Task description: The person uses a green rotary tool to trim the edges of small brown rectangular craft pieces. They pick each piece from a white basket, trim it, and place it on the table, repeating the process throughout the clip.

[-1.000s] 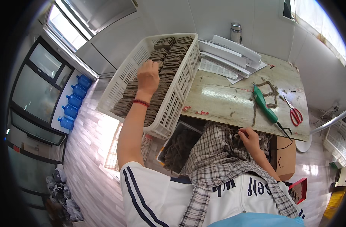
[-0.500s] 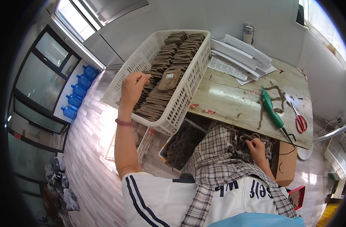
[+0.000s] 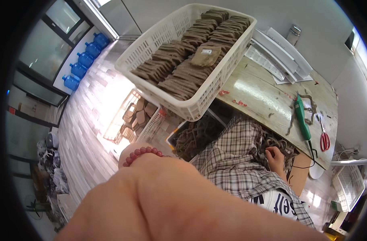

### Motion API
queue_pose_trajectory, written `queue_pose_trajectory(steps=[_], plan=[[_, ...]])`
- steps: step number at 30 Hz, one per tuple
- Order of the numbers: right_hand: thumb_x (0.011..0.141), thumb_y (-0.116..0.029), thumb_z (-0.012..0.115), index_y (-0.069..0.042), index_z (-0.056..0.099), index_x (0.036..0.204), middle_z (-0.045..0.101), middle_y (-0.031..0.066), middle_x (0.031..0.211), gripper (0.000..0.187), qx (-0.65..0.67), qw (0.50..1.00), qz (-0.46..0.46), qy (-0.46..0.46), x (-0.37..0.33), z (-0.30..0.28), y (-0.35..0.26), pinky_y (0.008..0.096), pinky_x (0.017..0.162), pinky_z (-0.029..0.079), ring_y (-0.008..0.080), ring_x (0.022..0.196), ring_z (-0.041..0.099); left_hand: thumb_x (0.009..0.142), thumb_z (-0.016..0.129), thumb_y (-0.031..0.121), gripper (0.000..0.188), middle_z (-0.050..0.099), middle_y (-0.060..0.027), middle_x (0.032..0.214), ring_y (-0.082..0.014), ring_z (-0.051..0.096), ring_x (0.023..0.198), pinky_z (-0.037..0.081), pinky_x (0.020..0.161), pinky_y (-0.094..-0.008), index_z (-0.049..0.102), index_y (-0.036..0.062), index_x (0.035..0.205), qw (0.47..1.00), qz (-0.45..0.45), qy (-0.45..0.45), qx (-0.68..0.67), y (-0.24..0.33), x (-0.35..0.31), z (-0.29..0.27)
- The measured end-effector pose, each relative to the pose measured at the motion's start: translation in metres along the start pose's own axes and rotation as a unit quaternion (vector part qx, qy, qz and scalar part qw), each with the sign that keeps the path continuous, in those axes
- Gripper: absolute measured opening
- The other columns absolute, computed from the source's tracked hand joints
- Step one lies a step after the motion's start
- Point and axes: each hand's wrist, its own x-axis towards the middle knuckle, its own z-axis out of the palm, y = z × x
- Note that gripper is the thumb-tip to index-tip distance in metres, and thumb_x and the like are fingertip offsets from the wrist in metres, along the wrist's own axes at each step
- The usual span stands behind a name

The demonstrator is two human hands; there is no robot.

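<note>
My left hand (image 3: pixel 167 193) is raised very close, filling the lower foreground, with a red bead bracelet (image 3: pixel 143 154) at the wrist. Its fingers are out of sight, so what it touches does not show. Over my lap, my right hand (image 3: pixel 275 158) lies with curled fingers beside a heap of brown fuzzy strips (image 3: pixel 278 141); anything inside the fingers is hidden. A checked apron (image 3: pixel 227 156) covers my legs. In front stands a white plastic basket (image 3: pixel 199 105) holding rows of flat brown pads (image 3: pixel 167 56). One pad with a small white label (image 3: pixel 206 57) lies on top.
On the wooden table (image 3: pixel 255 88) at right lie a green corded tool (image 3: pixel 301 116), red-handled scissors (image 3: pixel 324 138), papers (image 3: pixel 284 56) and a metal flask (image 3: pixel 294 34). Below are a dark bin of strips (image 3: pixel 195 134) and a basket of brown blocks (image 3: pixel 149 130). Blue water jugs (image 3: pixel 85 59) line the left.
My left hand has left the pads in the basket and come up close to the view. The view has shifted, so the basket sits higher. My right hand stays on the lap.
</note>
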Motion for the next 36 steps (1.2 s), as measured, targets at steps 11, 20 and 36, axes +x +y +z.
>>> queue_pose_trajectory(steps=[11,20,36], plan=[[0.089,-0.011,0.065,-0.003,0.064,0.097,0.066,0.0118,0.084,0.012,-0.051,0.998,-0.008,-0.047,0.009,0.015,-0.042,0.0364,0.065,0.050,0.0235,0.075,0.064,0.093,0.057,0.021,0.017,0.063,-0.0177,0.107,-0.0310,0.059,0.105,0.046,0.091,-0.0417,0.061,0.0054,0.099,0.974,-0.032,0.219,-0.042,0.009,-0.066,0.022],[0.084,-0.008,0.069,-0.003,0.064,0.094,0.063,0.0115,0.084,0.012,-0.107,0.985,-0.110,-0.073,0.017,0.038,-0.032,0.0342,0.064,0.051,0.0239,0.073,0.065,0.092,0.058,0.023,0.020,0.062,-0.0190,0.109,-0.0318,0.059,0.105,0.046,0.091,-0.0421,0.060,0.0049,0.102,0.949,-0.069,0.306,-0.019,0.033,-0.129,0.028],[0.084,-0.011,0.069,-0.003,0.063,0.096,0.064,0.0125,0.085,0.015,-0.121,0.980,-0.119,-0.100,0.022,0.051,-0.031,0.0346,0.066,0.052,0.0256,0.076,0.066,0.091,0.059,0.026,0.027,0.060,-0.0213,0.112,-0.0332,0.059,0.105,0.047,0.091,-0.0429,0.058,0.0040,0.107,0.928,-0.091,0.362,0.022,0.065,-0.175,0.024]])
